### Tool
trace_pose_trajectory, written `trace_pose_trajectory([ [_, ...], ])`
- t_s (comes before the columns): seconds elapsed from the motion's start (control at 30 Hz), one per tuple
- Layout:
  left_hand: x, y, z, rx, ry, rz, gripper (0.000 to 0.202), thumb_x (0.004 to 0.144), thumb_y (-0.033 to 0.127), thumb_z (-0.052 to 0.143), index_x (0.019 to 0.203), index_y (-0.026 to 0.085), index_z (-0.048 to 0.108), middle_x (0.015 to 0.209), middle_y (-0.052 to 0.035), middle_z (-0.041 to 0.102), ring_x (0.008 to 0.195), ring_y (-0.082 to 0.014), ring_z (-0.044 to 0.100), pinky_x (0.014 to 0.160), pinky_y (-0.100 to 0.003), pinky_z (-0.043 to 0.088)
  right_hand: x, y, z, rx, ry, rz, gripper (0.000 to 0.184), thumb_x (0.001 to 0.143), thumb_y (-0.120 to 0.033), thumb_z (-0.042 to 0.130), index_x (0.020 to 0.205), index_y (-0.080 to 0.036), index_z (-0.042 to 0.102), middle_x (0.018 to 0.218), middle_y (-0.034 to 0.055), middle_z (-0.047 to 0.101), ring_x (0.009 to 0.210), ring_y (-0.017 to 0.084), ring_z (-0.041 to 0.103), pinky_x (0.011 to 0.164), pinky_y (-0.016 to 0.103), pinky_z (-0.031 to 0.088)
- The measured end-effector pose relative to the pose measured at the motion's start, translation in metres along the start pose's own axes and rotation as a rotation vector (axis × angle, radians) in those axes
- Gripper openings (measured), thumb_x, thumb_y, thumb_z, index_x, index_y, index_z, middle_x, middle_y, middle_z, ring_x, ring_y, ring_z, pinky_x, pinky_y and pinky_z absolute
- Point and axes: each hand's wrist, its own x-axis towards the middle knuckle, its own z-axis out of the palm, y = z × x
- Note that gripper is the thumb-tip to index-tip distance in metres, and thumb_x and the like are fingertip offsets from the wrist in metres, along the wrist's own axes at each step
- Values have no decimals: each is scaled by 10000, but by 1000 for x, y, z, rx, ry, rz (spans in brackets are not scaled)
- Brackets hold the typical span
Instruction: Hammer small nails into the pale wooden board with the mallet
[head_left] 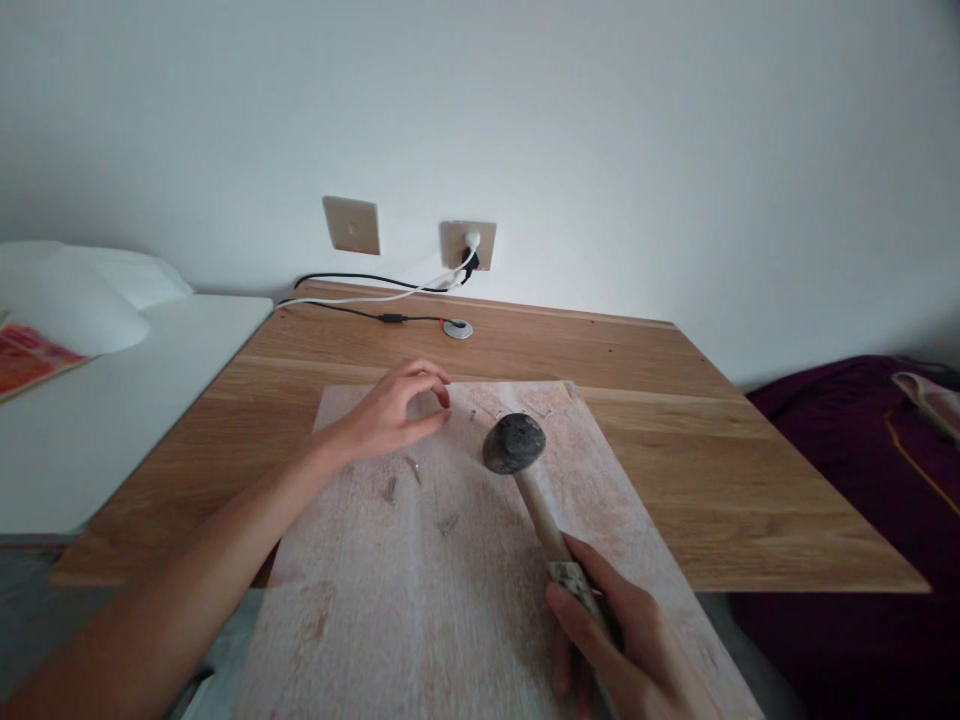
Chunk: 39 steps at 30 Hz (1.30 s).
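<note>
Wooden-handled hammer (525,470) gripped in right hand (615,650), left hand (394,410) half-open, pinching nothing visible, left of hammer head

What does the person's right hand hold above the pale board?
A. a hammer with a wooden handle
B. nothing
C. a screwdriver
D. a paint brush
A: the right hand grips the wooden handle of a hammer, whose dark head is above the board, near loose nails.

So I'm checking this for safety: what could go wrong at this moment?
The left hand has its fingertips pinched close beside the hammer head, so a strike could catch a finger. Loose nails lie scattered on the board and might jump or roll. The board overhangs the table and could tip.
</note>
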Motion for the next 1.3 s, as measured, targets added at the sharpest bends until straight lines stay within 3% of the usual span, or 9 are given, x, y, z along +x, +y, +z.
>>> trace_pose_trajectory([
  [0.2,-5,7,-22,-16,-44,-37,78,845,234,590,888,195,643,1059,-38,565,1060,-212,573,1019,-400,451,1,-1,1,-55,22,-11,989,872,-745,580,1576,-84,366,548,-10,668,431,152,592,462,252,485],
  [0.37,-9,13,-42,-129,-433,-60,168,766,192,629,929,208,665,986,-6,583,920,-179,558,854,-317,441,3,1,-3,-75,7,0,991,882,-749,564,1586,-91,337,559,-13,670,438,151,601,478,252,507],
  [0.5,-13,15,-41,-148,-555,-83,210,751,172,677,953,227,696,1006,-6,586,923,-172,572,827,-284,446,5,0,-5,-68,-63,14,1081,852,-790,581,1587,-46,306,554,-4,668,444,160,606,479,261,516],
  [0.63,-14,17,-37,-125,-576,-95,268,688,115,692,929,230,702,985,4,567,879,-157,579,761,-261,437,1,-4,-1,-82,27,6,1060,854,-792,569,1583,-53,353,535,-14,646,443,163,604,490,271,530],
  [0.87,-14,19,-33,-80,-571,-114,263,653,76,689,873,219,718,928,13,570,834,-145,579,737,-261,419,-2,-7,1,-81,40,8,1038,865,-765,579,1582,-51,346,544,-11,652,450,161,609,502,270,538],
  [1.1,-14,17,-33,-69,-569,-121,215,654,85,687,823,212,726,907,13,578,788,-128,573,719,-251,421,3,1,-4,-88,33,-14,964,896,-728,570,1572,-77,352,538,-11,657,446,170,621,499,275,536],
  [1.3,-13,13,-30,-97,-529,-107,176,657,90,670,783,202,721,890,11,597,772,-123,574,717,-250,431,8,6,-10,-119,-66,-3,1014,905,-727,564,1598,-44,279,563,-1,672,456,174,633,492,276,532],
])
